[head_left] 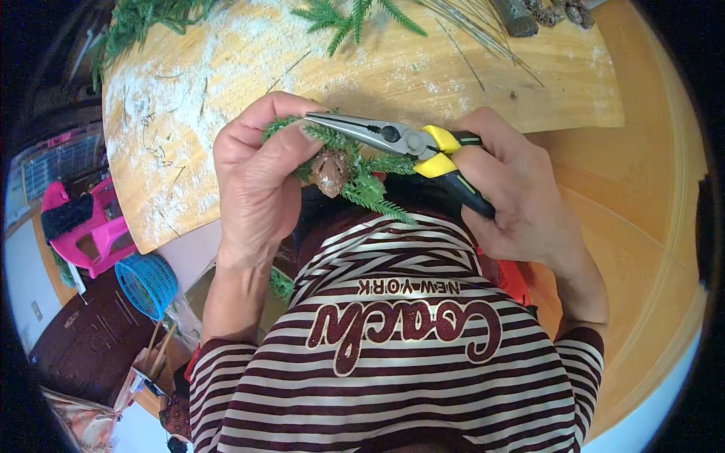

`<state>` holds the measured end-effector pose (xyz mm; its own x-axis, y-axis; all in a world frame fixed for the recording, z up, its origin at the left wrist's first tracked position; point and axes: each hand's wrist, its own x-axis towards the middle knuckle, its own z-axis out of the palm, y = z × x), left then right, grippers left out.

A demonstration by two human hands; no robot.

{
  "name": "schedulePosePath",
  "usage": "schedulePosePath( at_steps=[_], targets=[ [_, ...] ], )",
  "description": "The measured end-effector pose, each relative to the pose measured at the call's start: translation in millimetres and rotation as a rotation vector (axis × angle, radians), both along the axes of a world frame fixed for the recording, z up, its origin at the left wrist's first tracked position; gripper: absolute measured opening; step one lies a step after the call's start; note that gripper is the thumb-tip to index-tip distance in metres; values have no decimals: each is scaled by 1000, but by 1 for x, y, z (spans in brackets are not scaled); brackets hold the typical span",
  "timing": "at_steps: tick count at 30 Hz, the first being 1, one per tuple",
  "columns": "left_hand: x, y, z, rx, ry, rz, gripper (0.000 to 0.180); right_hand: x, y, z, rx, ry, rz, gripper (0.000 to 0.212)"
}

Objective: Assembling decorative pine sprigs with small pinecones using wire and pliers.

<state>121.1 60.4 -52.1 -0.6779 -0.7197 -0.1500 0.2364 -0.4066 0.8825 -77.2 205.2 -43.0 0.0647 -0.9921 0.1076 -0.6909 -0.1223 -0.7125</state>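
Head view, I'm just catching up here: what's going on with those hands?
The person's left hand pinches a green needle sprig with a brown cone on it. The right hand holds long-nose pliers with yellow and black handles, their tips at the left thumb and forefinger; whether they grip anything is too small to tell. Beyond, on the wooden table, lie more greenery, thin stems and brown cones.

1. Your pliers (414, 143): silver-grey metal, yellow & blk grips (466, 192).
2. Your sprig (371, 198): mid-green.
3. Your pinecone-like piece (330, 174): brown w/ white flecks.
4. Your shirt (408, 400): dk maroon & white stripes, gold-outlined maroon lettering (445, 322).
5. Your tabletop (453, 87): lt yellow-tan, white-speckled.
6. Chair (72, 245), your L: hot pink; basket (147, 283): bright blue.
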Motion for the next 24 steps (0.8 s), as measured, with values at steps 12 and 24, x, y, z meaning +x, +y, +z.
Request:
schedulePosePath(
  at_steps=[12, 24],
  targets=[
    [0, -9, -5, -314, 36, -97, 16, -18, 6, -3, 120, -455, 154, 29],
    [-7, 0, -2, -401, -18, -83, 20, -17, 6, 0, 454, -567, 116, 31]
  ],
)
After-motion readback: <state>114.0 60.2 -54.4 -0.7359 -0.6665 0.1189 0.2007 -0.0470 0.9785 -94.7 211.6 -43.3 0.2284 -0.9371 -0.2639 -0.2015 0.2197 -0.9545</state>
